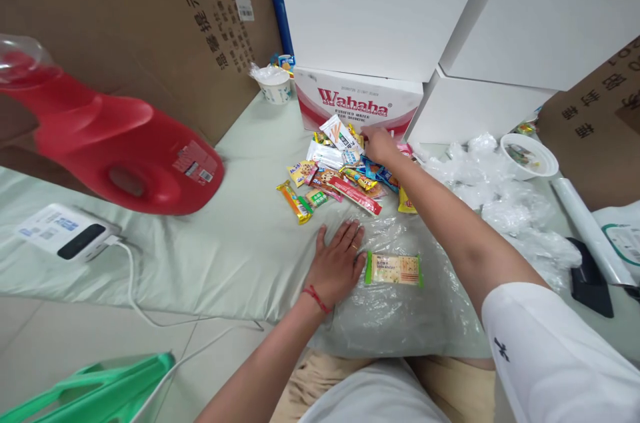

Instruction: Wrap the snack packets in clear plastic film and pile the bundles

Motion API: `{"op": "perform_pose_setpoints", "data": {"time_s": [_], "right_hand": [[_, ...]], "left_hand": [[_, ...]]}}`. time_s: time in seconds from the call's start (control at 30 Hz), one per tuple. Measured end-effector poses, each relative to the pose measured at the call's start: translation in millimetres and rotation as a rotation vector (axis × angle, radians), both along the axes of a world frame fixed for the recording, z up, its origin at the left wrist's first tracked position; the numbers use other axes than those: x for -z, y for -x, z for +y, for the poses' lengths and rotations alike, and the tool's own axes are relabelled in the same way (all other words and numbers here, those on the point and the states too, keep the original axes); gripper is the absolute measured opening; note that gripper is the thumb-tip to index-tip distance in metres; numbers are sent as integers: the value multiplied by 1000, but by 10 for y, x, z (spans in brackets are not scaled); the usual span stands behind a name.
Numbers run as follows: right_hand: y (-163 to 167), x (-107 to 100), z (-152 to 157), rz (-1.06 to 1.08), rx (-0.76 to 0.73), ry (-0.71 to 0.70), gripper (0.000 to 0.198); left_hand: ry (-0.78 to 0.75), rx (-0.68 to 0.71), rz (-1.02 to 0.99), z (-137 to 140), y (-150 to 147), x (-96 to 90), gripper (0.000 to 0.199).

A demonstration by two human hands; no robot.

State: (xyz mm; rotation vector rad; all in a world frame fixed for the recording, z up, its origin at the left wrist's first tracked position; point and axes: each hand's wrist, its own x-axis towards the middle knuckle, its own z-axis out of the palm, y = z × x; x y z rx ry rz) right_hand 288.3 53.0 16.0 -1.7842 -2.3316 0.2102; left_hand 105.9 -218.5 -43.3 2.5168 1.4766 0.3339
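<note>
My left hand (pixel 336 265) lies flat on a sheet of clear plastic (pixel 400 326), fingers spread and holding nothing. Just right of it is a soda biscuit packet (pixel 394 269) with green ends. Farther off, my right hand (pixel 381 145) reaches into the far right side of a heap of wrapped snacks, its fingers curled down. The fingertips are partly hidden by the hand, beside a yellow packet (pixel 355 135) and a tilted white packet (pixel 341 133). Nearer in the heap are a red-and-white stick packet (pixel 356 196), an orange-yellow bar (pixel 294 201) and a green packet (pixel 316 199).
Behind the heap stands a Wahaha carton (pixel 357 99) below white boxes (pixel 360 3). A red jug (pixel 130 156) and a white device (pixel 67 233) with a cable are at left. Crumpled plastic (pixel 510 203), a white bowl (pixel 530 155) and a plastic roll (pixel 593 233) lie right.
</note>
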Motion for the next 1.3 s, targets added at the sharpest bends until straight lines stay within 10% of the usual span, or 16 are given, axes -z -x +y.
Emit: {"op": "perform_pose_setpoints", "data": {"time_s": [0.37,0.63,0.77,0.9,1.3], "right_hand": [[-12,296,-500,80,-547,152,60],[-533,-98,-1166,471,-180,-147,43],[-479,-246,-1755,212,-456,148,39],[-209,-140,-2078,-185,-324,224,48],[-112,-310,-1219,-210,8,15,41]], "left_hand": [[5,0,-18,4,-1,-13,53],[-2,-7,-13,7,-4,-13,53],[3,-8,-14,9,-5,5,54],[5,-22,6,14,-19,20,56],[-17,-44,49,12,-52,38,57]]}}
